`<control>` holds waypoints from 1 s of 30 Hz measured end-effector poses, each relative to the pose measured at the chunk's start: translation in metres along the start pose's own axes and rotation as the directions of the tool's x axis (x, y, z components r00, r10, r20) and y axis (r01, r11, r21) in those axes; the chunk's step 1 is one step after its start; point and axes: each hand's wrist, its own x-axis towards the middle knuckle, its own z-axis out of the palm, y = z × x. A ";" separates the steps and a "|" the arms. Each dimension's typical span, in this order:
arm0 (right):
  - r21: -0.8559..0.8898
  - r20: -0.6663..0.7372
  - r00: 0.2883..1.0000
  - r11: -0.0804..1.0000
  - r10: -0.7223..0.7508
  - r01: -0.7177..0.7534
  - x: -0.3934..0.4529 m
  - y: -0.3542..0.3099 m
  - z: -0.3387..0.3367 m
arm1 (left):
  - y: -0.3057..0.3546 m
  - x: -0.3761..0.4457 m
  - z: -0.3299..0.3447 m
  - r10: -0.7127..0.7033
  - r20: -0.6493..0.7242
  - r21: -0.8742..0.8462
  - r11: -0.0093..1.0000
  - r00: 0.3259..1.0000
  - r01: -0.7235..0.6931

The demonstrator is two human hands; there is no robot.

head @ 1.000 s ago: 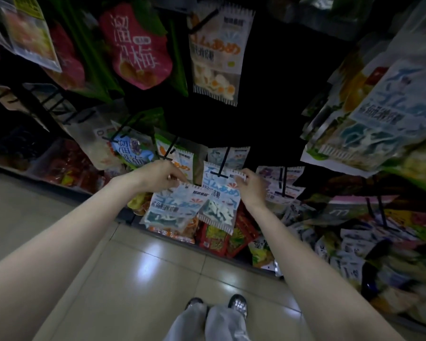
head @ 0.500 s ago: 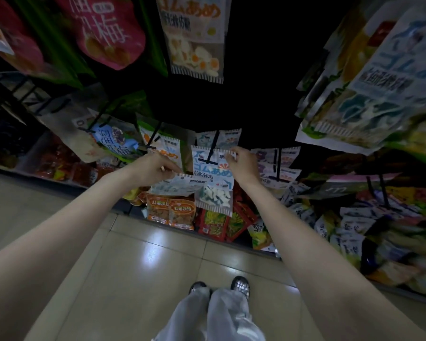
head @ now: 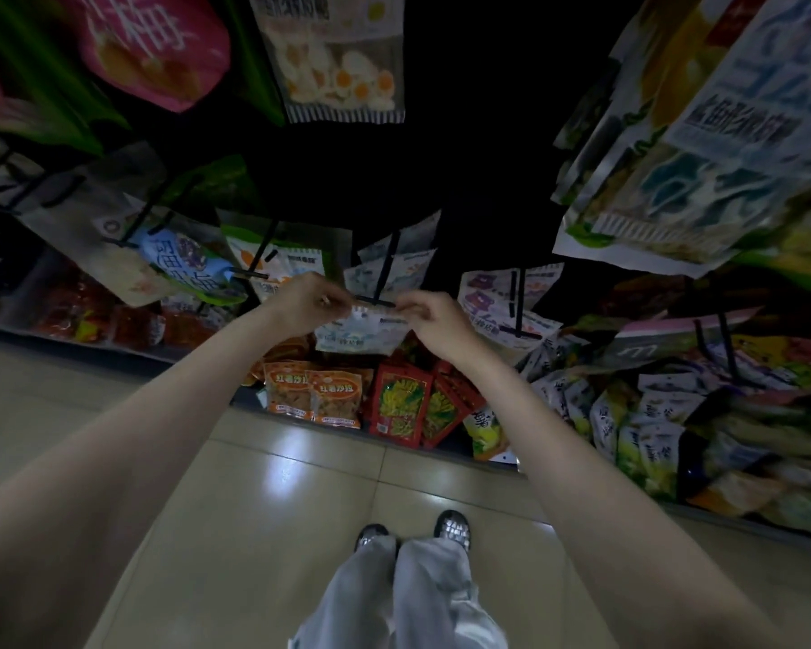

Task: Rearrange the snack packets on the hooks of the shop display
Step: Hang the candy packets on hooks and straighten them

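A white-and-blue snack packet (head: 361,331) hangs just below the tip of a black display hook (head: 385,274) in the middle of the rack. My left hand (head: 306,302) pinches the packet's top left corner. My right hand (head: 429,318) pinches its top right corner. The packet's top edge sits right at the hook's front crossbar; whether the hole is on the hook is not visible. More packets of the same kind (head: 396,269) hang further back on that hook.
Neighbouring hooks carry an orange-print packet (head: 279,264), a blue one (head: 183,264) and purple-print packets (head: 506,302). Red and orange packets (head: 333,398) lean on the bottom shelf. Large bags (head: 703,147) overhang at upper right. Tiled floor (head: 272,508) and my shoes lie below.
Both hands have come closer together and now hold one packet by its top corners at the hook's tip. The bundle under my left hand is no longer visible. The camera tilted further down.
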 end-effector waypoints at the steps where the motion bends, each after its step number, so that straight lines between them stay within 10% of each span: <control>1: 0.043 0.006 1.000 0.999 0.015 -0.015 0.001 0.000 -0.001 | 0.001 0.002 0.000 -0.016 -0.027 -0.021 1.000 0.999 0.015; 8: -0.117 -0.321 0.946 0.993 -0.045 0.008 0.018 -0.004 -0.006 | 0.018 0.021 0.005 -0.038 -0.110 -0.115 0.993 0.993 0.025; 19: -0.120 -0.446 0.895 0.989 0.023 -0.085 0.019 -0.008 0.005 | 0.020 0.037 0.009 -0.059 -0.272 -0.051 0.998 0.961 0.047; 30: 0.026 -0.593 0.804 0.997 -0.040 0.068 -0.080 -0.031 -0.091 | 0.090 -0.008 -0.016 0.187 -0.451 -0.151 0.948 0.873 -0.281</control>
